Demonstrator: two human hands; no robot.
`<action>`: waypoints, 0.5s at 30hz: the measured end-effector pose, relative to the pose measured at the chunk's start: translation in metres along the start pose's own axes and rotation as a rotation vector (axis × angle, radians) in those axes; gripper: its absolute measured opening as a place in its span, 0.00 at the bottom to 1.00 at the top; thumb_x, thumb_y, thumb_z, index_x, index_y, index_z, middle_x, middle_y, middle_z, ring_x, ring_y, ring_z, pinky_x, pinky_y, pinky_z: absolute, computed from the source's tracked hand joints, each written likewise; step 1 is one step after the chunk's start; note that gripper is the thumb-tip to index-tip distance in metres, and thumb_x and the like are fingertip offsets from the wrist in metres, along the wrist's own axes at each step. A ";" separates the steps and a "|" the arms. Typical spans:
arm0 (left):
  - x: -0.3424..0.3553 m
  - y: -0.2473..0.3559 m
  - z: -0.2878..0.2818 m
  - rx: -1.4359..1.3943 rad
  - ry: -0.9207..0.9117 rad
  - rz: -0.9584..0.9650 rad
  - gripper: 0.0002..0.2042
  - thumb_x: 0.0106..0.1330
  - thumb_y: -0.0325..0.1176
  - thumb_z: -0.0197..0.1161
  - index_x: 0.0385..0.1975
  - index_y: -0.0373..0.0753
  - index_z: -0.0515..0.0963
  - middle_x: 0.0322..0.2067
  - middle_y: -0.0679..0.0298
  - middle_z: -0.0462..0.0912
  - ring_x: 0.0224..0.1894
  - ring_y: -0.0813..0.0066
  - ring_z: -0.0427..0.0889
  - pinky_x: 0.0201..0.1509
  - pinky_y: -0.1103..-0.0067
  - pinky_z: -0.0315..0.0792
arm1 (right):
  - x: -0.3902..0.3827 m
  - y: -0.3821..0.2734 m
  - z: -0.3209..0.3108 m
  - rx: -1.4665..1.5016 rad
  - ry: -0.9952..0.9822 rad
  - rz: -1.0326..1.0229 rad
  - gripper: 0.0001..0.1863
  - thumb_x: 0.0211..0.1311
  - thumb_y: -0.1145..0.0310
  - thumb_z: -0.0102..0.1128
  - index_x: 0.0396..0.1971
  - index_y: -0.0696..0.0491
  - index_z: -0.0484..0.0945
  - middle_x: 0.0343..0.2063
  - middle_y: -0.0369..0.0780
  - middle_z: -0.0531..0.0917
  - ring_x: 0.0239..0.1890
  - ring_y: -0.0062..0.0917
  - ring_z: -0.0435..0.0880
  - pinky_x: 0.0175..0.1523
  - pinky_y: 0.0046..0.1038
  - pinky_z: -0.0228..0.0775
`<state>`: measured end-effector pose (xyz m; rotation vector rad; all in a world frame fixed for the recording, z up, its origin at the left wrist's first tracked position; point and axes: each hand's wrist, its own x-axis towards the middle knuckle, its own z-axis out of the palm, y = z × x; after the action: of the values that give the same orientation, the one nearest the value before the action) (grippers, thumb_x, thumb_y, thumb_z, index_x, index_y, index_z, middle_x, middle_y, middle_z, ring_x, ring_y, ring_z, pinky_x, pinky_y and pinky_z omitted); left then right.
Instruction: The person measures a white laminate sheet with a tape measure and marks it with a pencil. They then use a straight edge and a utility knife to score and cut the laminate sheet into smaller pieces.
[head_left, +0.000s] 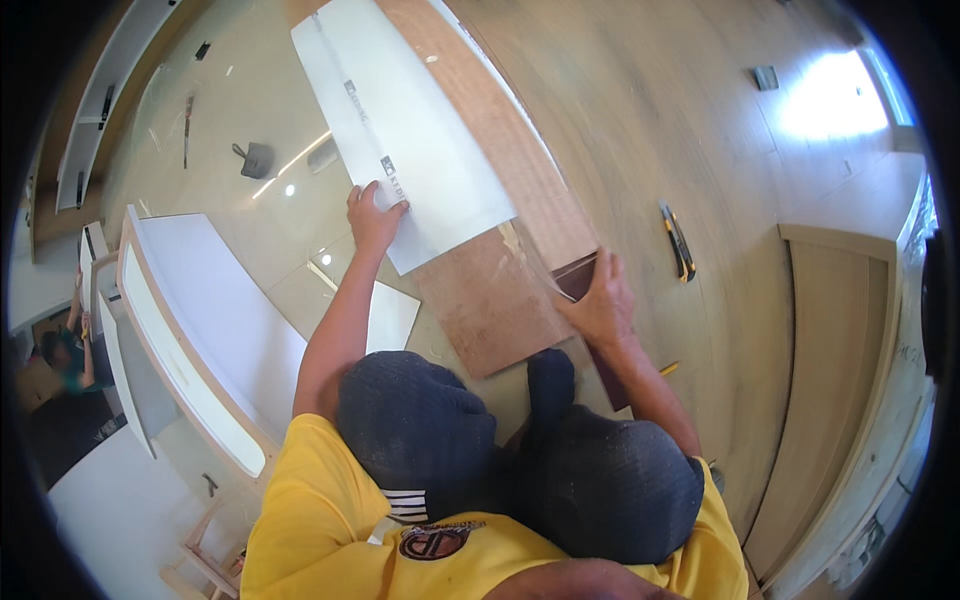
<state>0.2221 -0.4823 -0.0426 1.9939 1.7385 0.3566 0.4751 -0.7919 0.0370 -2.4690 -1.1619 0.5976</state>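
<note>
A long white sheet (400, 130) with a printed strip runs away from me on the floor. My left hand (375, 217) grips its left edge, fingers on top. Alongside, to the right, lies a long light-brown wooden plank (545, 195). My right hand (603, 302) is closed around the near right corner of that plank, its thumb pointing left. Under the white sheet's near end a darker brown board (495, 305) sticks out toward my knees. A dark maroon strip (608, 383) passes below my right hand and forearm.
To the right a utility knife (677, 243) lies on the wood-look floor, with a pale wooden panel (835, 370) beyond. On the left stand a white panel with a wooden frame (190, 350) and a grey dustpan-like piece (256, 160). Another person (75, 350) is at far left.
</note>
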 end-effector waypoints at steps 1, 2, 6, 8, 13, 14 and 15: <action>0.000 0.002 -0.003 0.121 -0.009 0.044 0.34 0.55 0.43 0.78 0.61 0.36 0.77 0.71 0.43 0.61 0.71 0.45 0.64 0.73 0.61 0.63 | -0.008 -0.002 0.014 0.047 0.023 -0.034 0.53 0.41 0.53 0.80 0.65 0.65 0.63 0.57 0.57 0.73 0.59 0.51 0.75 0.61 0.44 0.72; -0.001 0.004 -0.007 0.243 -0.023 0.084 0.32 0.57 0.44 0.76 0.60 0.36 0.78 0.71 0.44 0.62 0.71 0.44 0.64 0.73 0.61 0.63 | -0.018 0.002 0.024 0.020 0.012 -0.025 0.53 0.41 0.53 0.80 0.65 0.64 0.64 0.53 0.56 0.73 0.56 0.50 0.76 0.60 0.44 0.71; 0.015 0.019 -0.011 0.140 0.040 0.441 0.26 0.64 0.44 0.71 0.57 0.35 0.80 0.69 0.44 0.66 0.70 0.44 0.66 0.73 0.60 0.62 | -0.052 0.033 0.043 -0.025 0.050 -0.060 0.54 0.40 0.52 0.81 0.66 0.63 0.63 0.46 0.53 0.75 0.47 0.48 0.77 0.55 0.45 0.71; 0.037 0.030 -0.007 0.128 0.035 0.572 0.24 0.66 0.44 0.69 0.56 0.35 0.80 0.67 0.43 0.69 0.69 0.44 0.67 0.72 0.60 0.63 | -0.054 0.041 0.048 -0.010 0.067 -0.050 0.55 0.40 0.55 0.82 0.68 0.63 0.62 0.46 0.53 0.75 0.48 0.48 0.77 0.54 0.45 0.72; 0.083 0.053 0.034 0.153 0.039 0.656 0.23 0.72 0.44 0.63 0.60 0.36 0.76 0.63 0.44 0.74 0.67 0.44 0.69 0.72 0.57 0.62 | -0.055 0.024 0.028 0.082 -0.005 0.030 0.56 0.41 0.59 0.81 0.72 0.59 0.60 0.46 0.53 0.75 0.48 0.48 0.78 0.53 0.45 0.73; 0.086 0.054 0.043 0.141 0.052 0.658 0.23 0.73 0.44 0.61 0.61 0.36 0.75 0.62 0.44 0.75 0.67 0.43 0.69 0.72 0.56 0.61 | -0.055 0.018 0.017 0.096 -0.020 0.029 0.56 0.41 0.60 0.81 0.72 0.59 0.60 0.47 0.54 0.75 0.49 0.48 0.78 0.54 0.45 0.74; 0.086 0.054 0.052 0.080 0.011 0.604 0.28 0.74 0.50 0.57 0.66 0.37 0.70 0.66 0.45 0.71 0.70 0.42 0.65 0.74 0.49 0.55 | -0.055 0.014 0.004 0.108 -0.035 0.023 0.56 0.42 0.60 0.81 0.72 0.58 0.60 0.47 0.54 0.75 0.50 0.49 0.78 0.54 0.45 0.74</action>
<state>0.3083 -0.4118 -0.0691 2.5525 1.1320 0.4951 0.4505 -0.8430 0.0398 -2.3927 -1.0865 0.6934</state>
